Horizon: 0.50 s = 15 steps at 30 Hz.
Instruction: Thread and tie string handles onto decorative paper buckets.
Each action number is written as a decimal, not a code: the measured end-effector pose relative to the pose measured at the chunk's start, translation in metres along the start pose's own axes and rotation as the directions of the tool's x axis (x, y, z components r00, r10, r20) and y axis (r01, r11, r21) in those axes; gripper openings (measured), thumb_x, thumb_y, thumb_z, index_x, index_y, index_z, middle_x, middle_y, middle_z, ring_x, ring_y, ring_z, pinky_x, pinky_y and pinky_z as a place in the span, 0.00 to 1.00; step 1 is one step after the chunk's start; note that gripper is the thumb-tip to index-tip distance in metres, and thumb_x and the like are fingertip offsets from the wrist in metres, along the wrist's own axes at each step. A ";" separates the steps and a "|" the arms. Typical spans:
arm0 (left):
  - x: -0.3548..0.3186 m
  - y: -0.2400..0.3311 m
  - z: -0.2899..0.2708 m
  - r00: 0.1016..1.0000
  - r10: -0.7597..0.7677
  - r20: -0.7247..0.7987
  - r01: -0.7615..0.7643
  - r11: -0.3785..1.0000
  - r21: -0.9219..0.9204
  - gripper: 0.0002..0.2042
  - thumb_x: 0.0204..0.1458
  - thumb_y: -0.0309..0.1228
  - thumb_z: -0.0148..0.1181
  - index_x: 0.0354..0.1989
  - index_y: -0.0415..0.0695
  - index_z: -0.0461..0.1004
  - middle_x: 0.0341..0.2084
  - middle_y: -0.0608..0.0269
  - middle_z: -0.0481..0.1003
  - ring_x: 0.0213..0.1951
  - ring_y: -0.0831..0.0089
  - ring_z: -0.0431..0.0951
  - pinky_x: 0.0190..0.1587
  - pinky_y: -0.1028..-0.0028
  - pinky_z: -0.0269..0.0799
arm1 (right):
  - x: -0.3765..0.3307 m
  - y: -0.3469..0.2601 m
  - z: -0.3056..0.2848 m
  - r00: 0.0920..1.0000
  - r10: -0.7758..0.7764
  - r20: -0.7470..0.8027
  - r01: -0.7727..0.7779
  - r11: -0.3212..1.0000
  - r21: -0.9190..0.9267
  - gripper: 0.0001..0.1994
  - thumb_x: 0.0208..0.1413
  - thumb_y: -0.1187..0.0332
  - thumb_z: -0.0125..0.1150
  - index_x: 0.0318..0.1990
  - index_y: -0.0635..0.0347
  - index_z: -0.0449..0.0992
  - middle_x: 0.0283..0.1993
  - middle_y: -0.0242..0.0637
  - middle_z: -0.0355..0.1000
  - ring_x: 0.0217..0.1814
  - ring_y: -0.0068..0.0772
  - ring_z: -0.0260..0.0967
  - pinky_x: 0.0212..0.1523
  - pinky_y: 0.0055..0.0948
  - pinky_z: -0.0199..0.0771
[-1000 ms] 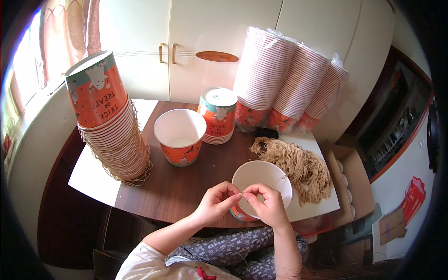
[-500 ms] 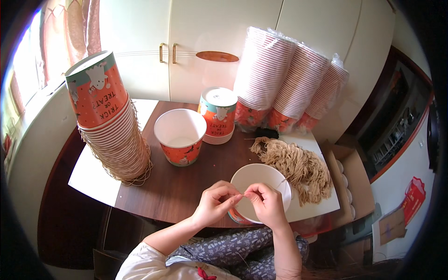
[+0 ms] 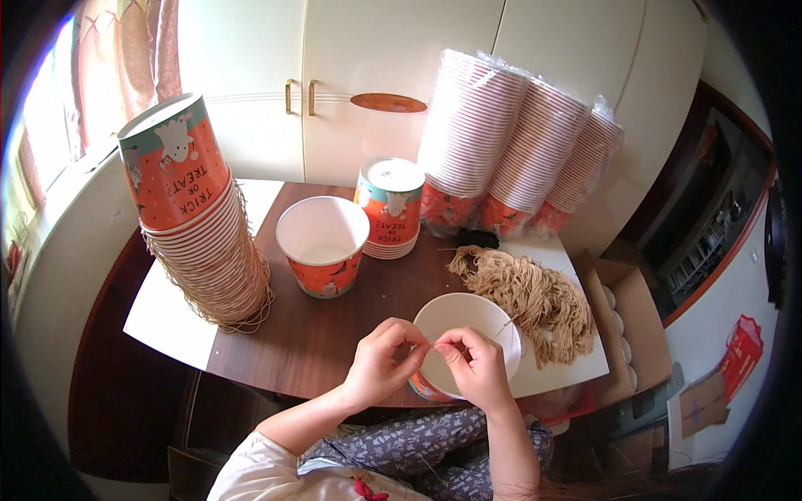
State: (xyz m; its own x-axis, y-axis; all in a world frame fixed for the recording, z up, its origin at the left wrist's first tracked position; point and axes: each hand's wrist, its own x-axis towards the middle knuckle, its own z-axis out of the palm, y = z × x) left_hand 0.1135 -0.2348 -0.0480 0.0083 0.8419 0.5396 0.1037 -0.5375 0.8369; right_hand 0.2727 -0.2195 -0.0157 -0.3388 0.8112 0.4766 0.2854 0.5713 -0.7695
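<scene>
Orange-and-teal nested tub stack (image 3: pixel 188 200) at far left, upside down, tan strings (image 3: pixel 261 288) down its side. Next, upright tub (image 3: pixel 324 267), white inside, on brown tabletop (image 3: pixel 276 342). Left hand (image 3: pixel 383 361): thumb and forefinger pinched together, other fingers curled. Short inverted stack (image 3: pixel 389 210) farther back. Then second upright tub (image 3: pixel 455 311) at near table edge, below both hands, tan strand (image 3: pixel 507 324) at right rim. Right hand (image 3: pixel 479 370): matching pinch, tips just beside the left's. Can't make out anything in either grip. Farther right: plastic-wrapped stacks (image 3: pixel 535 150) at back, tan string bundle (image 3: pixel 530 301) in front, carton (image 3: pixel 652 313) beyond.
</scene>
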 end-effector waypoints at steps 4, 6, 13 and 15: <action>0.001 0.007 -0.002 0.998 0.044 0.041 -0.049 0.988 0.146 0.04 0.48 0.21 0.56 0.31 0.36 0.68 0.27 0.59 0.71 0.28 0.76 0.75 0.29 0.77 0.72 | 0.001 -0.001 0.000 1.000 -0.016 -0.014 0.016 1.000 -0.005 0.04 0.51 0.73 0.58 0.30 0.64 0.71 0.26 0.35 0.71 0.24 0.24 0.68 0.24 0.22 0.66; 0.000 0.006 -0.002 0.999 -0.010 0.051 0.005 0.996 0.084 0.04 0.49 0.20 0.56 0.31 0.36 0.68 0.27 0.59 0.70 0.28 0.75 0.74 0.28 0.77 0.71 | 0.001 -0.001 0.000 1.000 -0.013 -0.012 0.013 1.000 -0.006 0.04 0.51 0.73 0.58 0.30 0.64 0.71 0.26 0.35 0.71 0.24 0.25 0.68 0.24 0.22 0.67; 0.000 -0.004 0.001 0.988 -0.074 0.133 0.073 0.997 0.007 0.03 0.53 0.22 0.50 0.35 0.37 0.64 0.25 0.60 0.69 0.27 0.77 0.70 0.30 0.77 0.67 | 0.001 -0.002 0.000 1.000 -0.020 -0.023 0.020 0.999 -0.031 0.04 0.51 0.74 0.58 0.31 0.64 0.71 0.26 0.36 0.72 0.25 0.26 0.69 0.25 0.23 0.68; 0.000 -0.003 0.002 0.986 -0.095 0.137 0.100 0.995 -0.025 0.03 0.54 0.22 0.49 0.35 0.37 0.64 0.25 0.61 0.69 0.28 0.78 0.69 0.30 0.78 0.66 | 0.000 0.000 0.000 0.999 -0.029 -0.030 0.028 0.999 -0.028 0.04 0.51 0.74 0.57 0.31 0.64 0.71 0.26 0.36 0.71 0.25 0.26 0.69 0.25 0.23 0.68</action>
State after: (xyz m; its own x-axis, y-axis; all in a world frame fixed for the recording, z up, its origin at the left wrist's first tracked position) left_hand 0.1157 -0.2335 -0.0504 0.1345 0.8880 0.4398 0.0788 -0.4520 0.8885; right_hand 0.2730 -0.2193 -0.0159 -0.3201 0.7979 0.5109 0.3006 0.5969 -0.7439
